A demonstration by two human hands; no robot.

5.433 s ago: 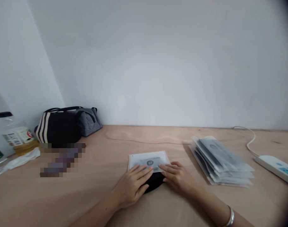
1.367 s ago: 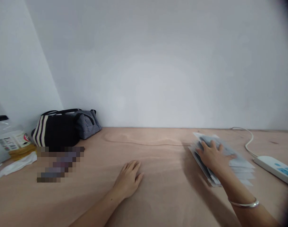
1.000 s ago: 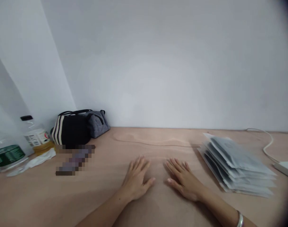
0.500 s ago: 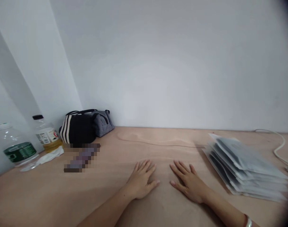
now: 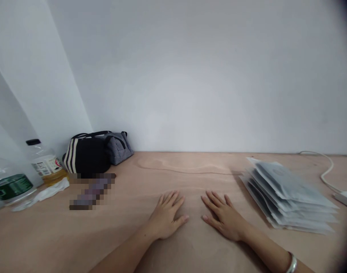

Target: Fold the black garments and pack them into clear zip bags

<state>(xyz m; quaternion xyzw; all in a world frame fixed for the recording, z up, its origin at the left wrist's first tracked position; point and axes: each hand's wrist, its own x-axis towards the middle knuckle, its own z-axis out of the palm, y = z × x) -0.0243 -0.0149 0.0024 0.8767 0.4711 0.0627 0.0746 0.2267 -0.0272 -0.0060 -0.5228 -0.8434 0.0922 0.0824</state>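
Palm down on the wooden table [image 5: 128,227], my left hand [image 5: 166,218] lies flat with its fingers spread and holds nothing. My right hand [image 5: 224,218] rests the same way a short gap to the right, also holding nothing, with a silver bangle [image 5: 291,262] on that wrist. To the right of my right hand is a stack of several frosted plastic bags [image 5: 290,197] with dark contents that I cannot make out. It is the thing closest to that hand, and no fingers touch it.
At the left stand a green-labelled clear bottle [image 5: 12,185] and a black-capped bottle of yellow liquid [image 5: 46,163], beside a white tissue [image 5: 48,191]. A black-and-striped bag [image 5: 89,155] sits behind a pixelated flat object [image 5: 92,191]. A white cable [image 5: 328,170] runs along the far right.
The view has turned slightly to the right, so the bottles, bag and stack appear further left. Both hands stay flat in place on the table.
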